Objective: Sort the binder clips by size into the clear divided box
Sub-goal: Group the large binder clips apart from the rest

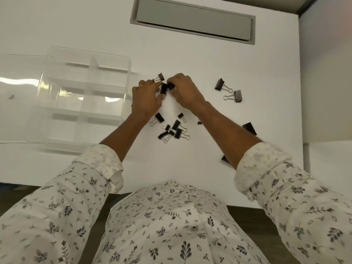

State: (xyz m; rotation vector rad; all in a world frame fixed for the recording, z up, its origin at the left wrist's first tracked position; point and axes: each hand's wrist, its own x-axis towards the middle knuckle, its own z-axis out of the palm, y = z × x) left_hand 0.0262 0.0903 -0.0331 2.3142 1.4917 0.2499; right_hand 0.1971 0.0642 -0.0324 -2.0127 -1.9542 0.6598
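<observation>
A white desk (pixel 209 60) spreads out below me, with a grey cable flap (pixel 192 20) set into its far side. The clear divided box (pixel 122 103) sits on the desk to my left, and its lid (pixel 17 77) lies open flat on the box's left. The binder clips are loose on the desk to the right of the box.

Both my arms reach forward, floral sleeves (pixel 99 164) rolled back off the forearms, and my hands meet just past the box's right wall. My left hand (pixel 146 100) is palm down, with a ring (pixel 141 85) on one finger. Its thumb and fingertips pinch a black binder clip (pixel 163 88) stood on end. My right hand (pixel 185 92) comes in from the other side, knuckles up, fingers curled tight over a second clip (pixel 171 85) that touches the first. Just beyond my fingertips a silver-handled clip (pixel 161 77) lies on the desk.

Between my forearms a cluster of clips (pixel 172 130) lies tangled, with a single clip (pixel 159 117) just beside my left wrist and a small clip (pixel 181 115) near it. Well off to the right a large clip (pixel 220 84) and its neighbour clip (pixel 238 95) lie with handles nearly meeting. A big clip (pixel 250 128) pokes out from behind my right forearm, and a half-hidden clip (pixel 225 159) shows nearer my elbow
</observation>
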